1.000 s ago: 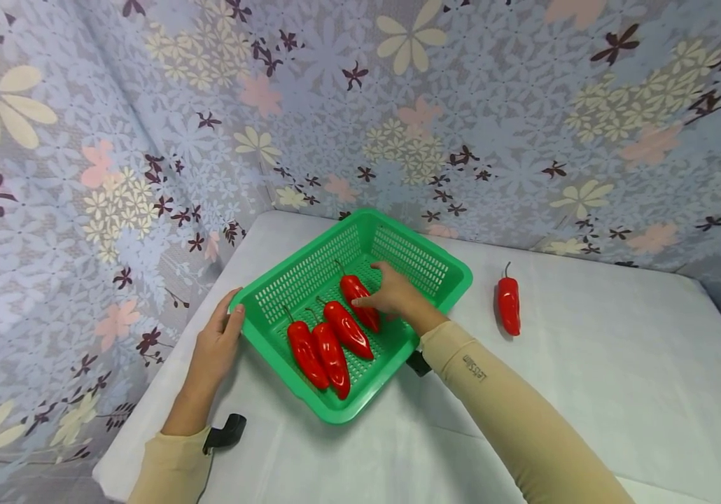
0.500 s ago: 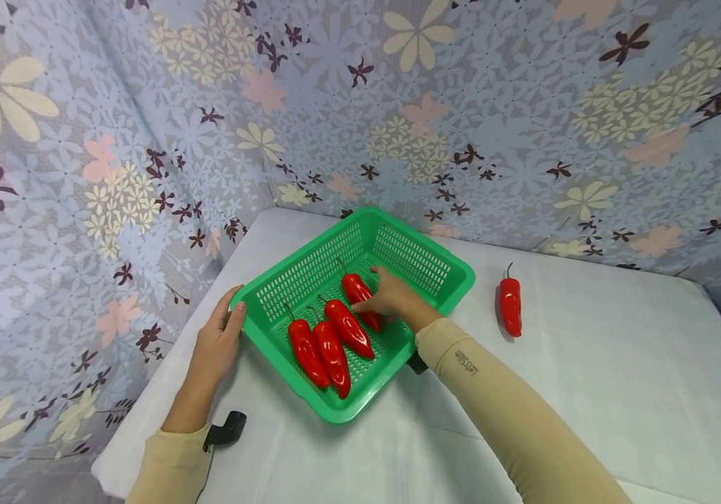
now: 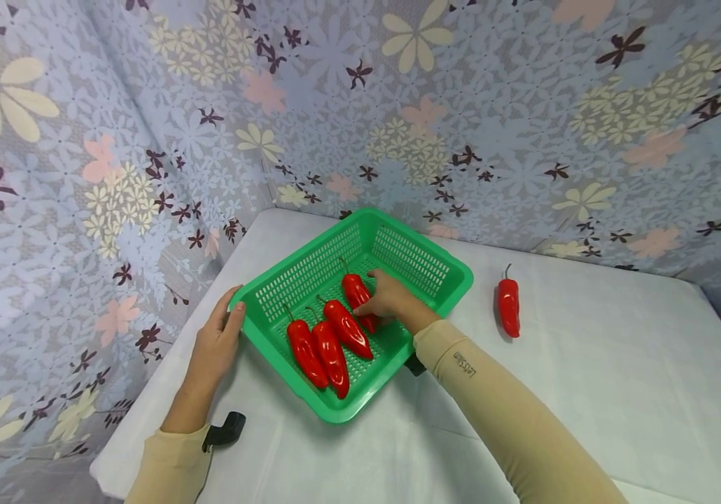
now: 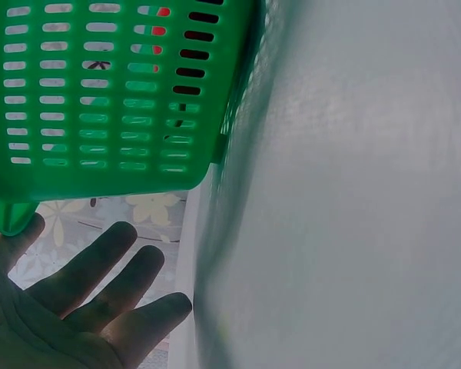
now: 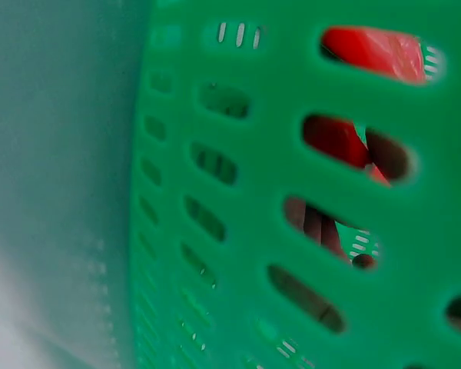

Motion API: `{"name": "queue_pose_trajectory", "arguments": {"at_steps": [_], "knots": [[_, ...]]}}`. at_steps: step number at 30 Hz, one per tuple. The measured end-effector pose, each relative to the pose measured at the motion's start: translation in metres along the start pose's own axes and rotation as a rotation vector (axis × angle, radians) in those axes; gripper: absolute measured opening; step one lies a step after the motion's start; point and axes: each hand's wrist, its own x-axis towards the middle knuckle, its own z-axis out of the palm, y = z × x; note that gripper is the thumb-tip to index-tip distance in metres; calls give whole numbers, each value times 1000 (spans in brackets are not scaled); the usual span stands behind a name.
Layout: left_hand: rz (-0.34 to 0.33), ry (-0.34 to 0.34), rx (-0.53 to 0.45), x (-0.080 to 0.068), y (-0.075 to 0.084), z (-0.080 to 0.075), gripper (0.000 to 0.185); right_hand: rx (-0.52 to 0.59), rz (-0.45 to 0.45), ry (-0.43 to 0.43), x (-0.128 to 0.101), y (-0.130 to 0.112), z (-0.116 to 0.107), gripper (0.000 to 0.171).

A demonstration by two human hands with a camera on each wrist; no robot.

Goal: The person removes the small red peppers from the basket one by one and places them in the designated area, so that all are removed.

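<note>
Four red peppers lie in the green basket point(image 3: 436, 269), and our right hand point(image 3: 392, 301) rests on the one farthest back, the fourth pepper point(image 3: 358, 294). Its fingers point(image 3: 369, 306) are curled loosely over the pepper's lower half — whether they pinch it or only touch it, we cannot tell, since the hand hides the contact. Through the basket's slots in the right wrist view we see red flesh point(image 5: 369, 50) and fingertips, but nothing sharper. This pepper's long axis runs from its stem at the far left down toward the near right, parallel to its three neighbours point(image 3: 325, 346), so it lies straight under the hand and along the forearm's line.

Our left hand point(image 3: 215, 343) holds the basket's left corner, thumb on the rim and fingers point(image 4: 100, 269) spread straight below it, off the edge of the tabletop point(image 3: 587, 378).

A fifth pepper point(image 3: 508, 304) lies alone on the tabletop to the right of the basket, well apart from both hands, stem pointing away from us — the right hand is clearly the nearer one to it. A small black clip point(image 3: 225, 430) sits by the left sleeve.
</note>
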Motion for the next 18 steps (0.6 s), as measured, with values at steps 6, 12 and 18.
{"name": "queue_pose_trajectory", "arguments": {"at_steps": [6, 12, 18], "knots": [[-10, -7, -6, 0, -1, 0, 61, -15, -44, 34, -1, 1, 0, 86], [-15, -5, -4, 0, 1, 0, 61, -51, -97, 69, -3, 1, -1, 81], [-17, -6, 3, 0, 1, 0, 61, -26, -99, 88, -4, 1, -2, 78]]}}
